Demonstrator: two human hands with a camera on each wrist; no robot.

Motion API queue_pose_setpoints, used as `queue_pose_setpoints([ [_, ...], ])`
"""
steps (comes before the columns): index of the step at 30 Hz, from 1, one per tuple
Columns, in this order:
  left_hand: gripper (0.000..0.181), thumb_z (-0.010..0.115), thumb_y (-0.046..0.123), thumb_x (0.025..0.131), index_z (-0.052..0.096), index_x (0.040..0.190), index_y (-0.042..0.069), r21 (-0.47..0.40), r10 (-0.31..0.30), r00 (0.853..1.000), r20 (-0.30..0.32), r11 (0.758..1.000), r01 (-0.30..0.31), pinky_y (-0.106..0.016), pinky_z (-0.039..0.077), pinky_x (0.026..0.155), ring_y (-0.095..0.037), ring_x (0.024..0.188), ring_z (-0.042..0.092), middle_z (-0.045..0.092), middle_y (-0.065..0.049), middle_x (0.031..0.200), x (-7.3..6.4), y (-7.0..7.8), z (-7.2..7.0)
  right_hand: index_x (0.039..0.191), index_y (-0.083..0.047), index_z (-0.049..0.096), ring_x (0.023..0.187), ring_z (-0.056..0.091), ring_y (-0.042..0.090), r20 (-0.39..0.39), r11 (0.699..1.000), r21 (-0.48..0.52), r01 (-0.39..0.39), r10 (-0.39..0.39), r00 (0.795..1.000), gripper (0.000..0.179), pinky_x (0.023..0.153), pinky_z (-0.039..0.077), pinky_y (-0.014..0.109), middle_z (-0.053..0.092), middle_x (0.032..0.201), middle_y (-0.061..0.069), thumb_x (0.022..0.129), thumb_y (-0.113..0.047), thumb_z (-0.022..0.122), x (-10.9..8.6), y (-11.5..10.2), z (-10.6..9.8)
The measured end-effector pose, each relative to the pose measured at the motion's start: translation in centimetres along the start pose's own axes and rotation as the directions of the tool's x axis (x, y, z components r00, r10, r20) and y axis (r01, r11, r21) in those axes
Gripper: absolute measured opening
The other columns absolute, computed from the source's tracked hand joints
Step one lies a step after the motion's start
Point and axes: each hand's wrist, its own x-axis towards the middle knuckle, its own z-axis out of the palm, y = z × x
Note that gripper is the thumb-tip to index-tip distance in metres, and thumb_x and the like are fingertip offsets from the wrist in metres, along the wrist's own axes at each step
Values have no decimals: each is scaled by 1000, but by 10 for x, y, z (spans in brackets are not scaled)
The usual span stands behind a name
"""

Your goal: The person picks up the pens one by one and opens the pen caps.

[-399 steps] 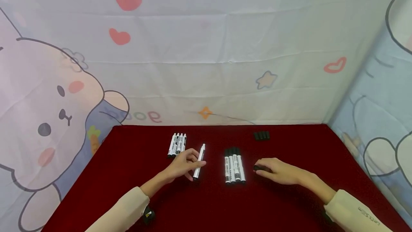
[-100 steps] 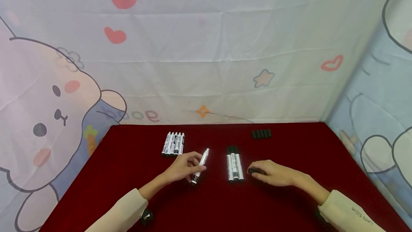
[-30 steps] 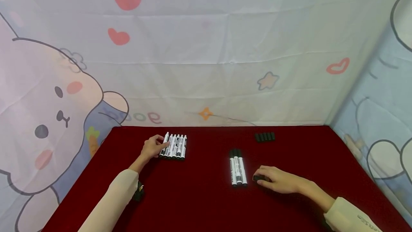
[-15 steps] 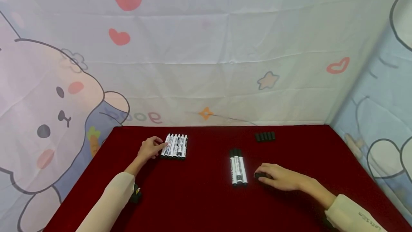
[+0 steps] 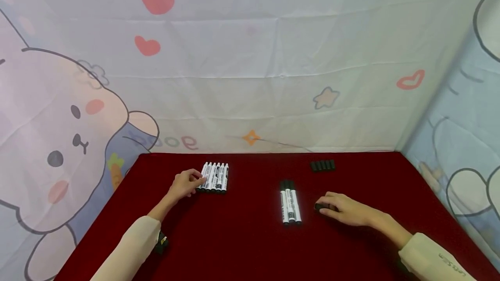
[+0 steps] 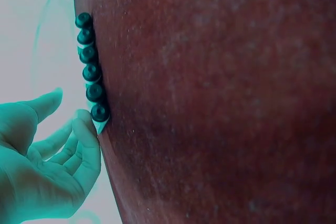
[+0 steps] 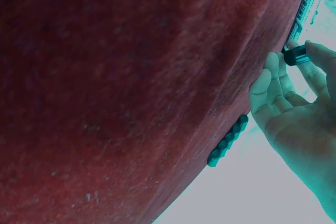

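Largest in the scene, a pale fabric backdrop (image 5: 250,55) printed with hearts, a star and a cartoon animal hangs behind my workspace. Before it spreads a table covered in dark red cloth (image 5: 250,237). Two cream fabric sleeves (image 5: 126,246) cover my forearms, the one on the right bearing small lettering. My left hand (image 5: 184,184) is relaxed and released, the fingers loosely bent and the thumb standing apart from them. My right hand (image 5: 345,209) is on the other side of the table, thumb and forefinger brought together. A row of six uncapped white cylindrical markers (image 5: 214,177) lies beside my left fingertips, pale tips away from me, black ends towards me; whether a fingertip touches the outermost I cannot tell. Three white cylindrical markers with black caps (image 5: 291,205) lie side by side between my hands, nearer the right. A row of five short black cylindrical caps (image 5: 323,165) lies near the far edge, beyond my right hand. Smallest, a single loose black cylindrical cap (image 7: 297,55) is pinched between my right thumb and forefinger
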Motion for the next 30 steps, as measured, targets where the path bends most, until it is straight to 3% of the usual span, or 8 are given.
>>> queue_pose_setpoints([
  [6, 31, 71, 22, 97, 67, 112, -4, -8, 32, 999, 7, 999, -32, -25, 51, 48, -17, 55, 60, 69, -19, 79, -2, 2, 4, 125, -6, 66, 82, 47, -4, -36, 998, -52, -23, 21, 999, 30, 73, 49, 22, 63, 103, -6, 107, -27, 56, -2, 6, -4],
  [16, 34, 64, 26, 102, 67, 115, -6, -1, 90, 996, 11, 996, -90, -28, 52, 48, -24, 56, 62, 70, -22, 83, -5, 10, 7, 119, -3, 67, 90, 62, 3, -68, 994, -84, -71, 65, 996, 27, 75, 55, 26, 69, 105, -2, 105, -25, 59, -12, 21, -15],
  [23, 34, 63, 26, 103, 67, 116, -5, -5, 105, 992, 65, 994, -105, -32, 55, 50, -24, 59, 64, 72, -23, 89, -9, 20, 11, 119, 0, 67, 88, 65, 8, -119, 990, -82, -116, 105, 987, 28, 74, 56, 27, 71, 103, 1, 103, -22, 62, -15, 30, -27],
  [30, 30, 63, 23, 103, 68, 114, -5, 3, 145, 982, 120, 989, -146, -26, 51, 47, -24, 59, 63, 70, -20, 84, -12, 30, 24, 123, 4, 64, 89, 69, 16, -187, 978, -44, -204, 192, 963, 30, 74, 57, 28, 73, 105, 10, 103, -18, 62, -15, 46, -35],
])
